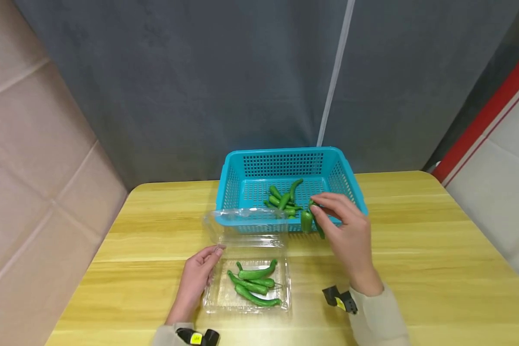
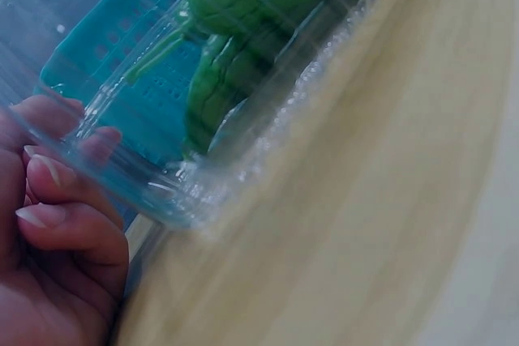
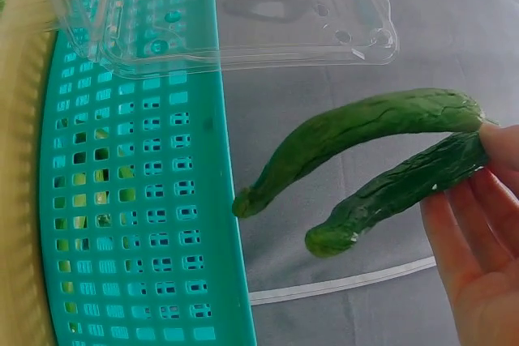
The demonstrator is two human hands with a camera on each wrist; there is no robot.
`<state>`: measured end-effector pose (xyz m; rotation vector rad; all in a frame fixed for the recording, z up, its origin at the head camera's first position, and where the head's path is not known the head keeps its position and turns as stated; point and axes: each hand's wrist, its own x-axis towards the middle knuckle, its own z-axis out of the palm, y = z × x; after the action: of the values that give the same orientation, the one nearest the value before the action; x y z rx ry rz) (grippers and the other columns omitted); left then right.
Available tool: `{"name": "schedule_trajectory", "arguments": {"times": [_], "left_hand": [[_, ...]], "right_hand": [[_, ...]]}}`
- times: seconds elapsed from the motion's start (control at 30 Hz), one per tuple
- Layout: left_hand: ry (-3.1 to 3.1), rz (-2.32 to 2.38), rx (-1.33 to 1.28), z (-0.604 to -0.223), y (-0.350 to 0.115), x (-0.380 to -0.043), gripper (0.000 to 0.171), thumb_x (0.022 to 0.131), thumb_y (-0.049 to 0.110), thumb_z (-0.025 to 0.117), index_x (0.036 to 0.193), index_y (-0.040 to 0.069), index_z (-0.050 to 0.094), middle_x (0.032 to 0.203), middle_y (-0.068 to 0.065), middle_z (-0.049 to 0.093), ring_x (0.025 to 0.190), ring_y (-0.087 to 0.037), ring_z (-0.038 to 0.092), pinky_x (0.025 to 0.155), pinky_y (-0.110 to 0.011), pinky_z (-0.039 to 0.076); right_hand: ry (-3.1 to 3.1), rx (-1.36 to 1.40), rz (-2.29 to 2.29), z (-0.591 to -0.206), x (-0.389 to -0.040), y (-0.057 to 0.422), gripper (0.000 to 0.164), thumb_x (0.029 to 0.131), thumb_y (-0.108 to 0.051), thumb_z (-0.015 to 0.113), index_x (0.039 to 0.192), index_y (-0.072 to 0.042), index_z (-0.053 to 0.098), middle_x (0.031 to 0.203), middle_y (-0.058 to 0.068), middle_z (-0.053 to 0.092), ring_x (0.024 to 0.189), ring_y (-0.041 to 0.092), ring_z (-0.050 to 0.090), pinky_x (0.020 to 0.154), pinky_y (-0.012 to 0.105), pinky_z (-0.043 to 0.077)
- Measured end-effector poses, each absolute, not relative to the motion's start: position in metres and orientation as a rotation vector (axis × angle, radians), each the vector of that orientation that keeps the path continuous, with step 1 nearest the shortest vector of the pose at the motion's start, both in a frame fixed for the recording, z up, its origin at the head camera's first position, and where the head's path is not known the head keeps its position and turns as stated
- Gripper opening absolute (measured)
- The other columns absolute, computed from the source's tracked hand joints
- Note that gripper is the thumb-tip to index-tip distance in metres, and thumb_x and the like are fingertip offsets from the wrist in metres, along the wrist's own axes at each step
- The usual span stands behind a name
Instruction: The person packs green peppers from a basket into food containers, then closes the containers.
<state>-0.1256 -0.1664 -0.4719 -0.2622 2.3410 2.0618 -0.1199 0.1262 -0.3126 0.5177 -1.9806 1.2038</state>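
Observation:
Two green chili peppers (image 3: 369,119) hang from the fingertips of my right hand (image 1: 346,230), which pinches them by one end above the near right edge of a blue basket (image 1: 285,152). Several more green peppers (image 1: 284,201) lie inside that basket. In front of it stands a clear plastic clamshell box (image 1: 287,269) with its lid raised toward the basket. Several green peppers (image 1: 257,275) rest in the box's bottom. My left hand (image 1: 197,271) holds the box's left side near the hinge, thumb at the rim; in the left wrist view its other fingers are curled beside the clear wall.
A light wooden table (image 1: 415,250) carries everything. A grey curtain (image 1: 199,96) hangs behind the table's far edge, close to the basket. To the left is a pale tiled wall (image 1: 34,192); at the right stands a white panel with a red strip (image 1: 484,115).

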Motion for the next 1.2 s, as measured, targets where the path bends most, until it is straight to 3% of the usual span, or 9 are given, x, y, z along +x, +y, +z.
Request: {"name": "schedule_trajectory", "arguments": {"times": [0.77,1.2], "left_hand": [[2.353,2.053,-0.264,-0.472,-0.169,-0.125,0.039,0.075,0.049,0.064,0.104,0.023,0.065,0.052,0.000,0.042,0.037,-0.009,0.034,0.030,-0.024,0.031],[2.350,2.054,-0.247,-0.472,-0.167,-0.125,0.039,0.075,0.049,0.064,0.104,0.023,0.065,0.051,-0.001,0.041,0.036,-0.010,0.033,0.029,-0.026,0.031]], "right_hand": [[-1.905,0.673,1.257,-0.304,-0.110,0.115,0.024,0.067,0.015,0.068,0.089,0.006,0.066,0.090,0.013,0.063,0.083,0.017,0.060,0.073,0.019,0.049],[-1.924,0.958,1.201,-0.336,-0.117,0.093,0.020,0.075,-0.003,0.069,0.095,-0.005,0.067,0.094,0.003,0.064,0.086,0.015,0.059,0.071,0.019,0.049]]}}
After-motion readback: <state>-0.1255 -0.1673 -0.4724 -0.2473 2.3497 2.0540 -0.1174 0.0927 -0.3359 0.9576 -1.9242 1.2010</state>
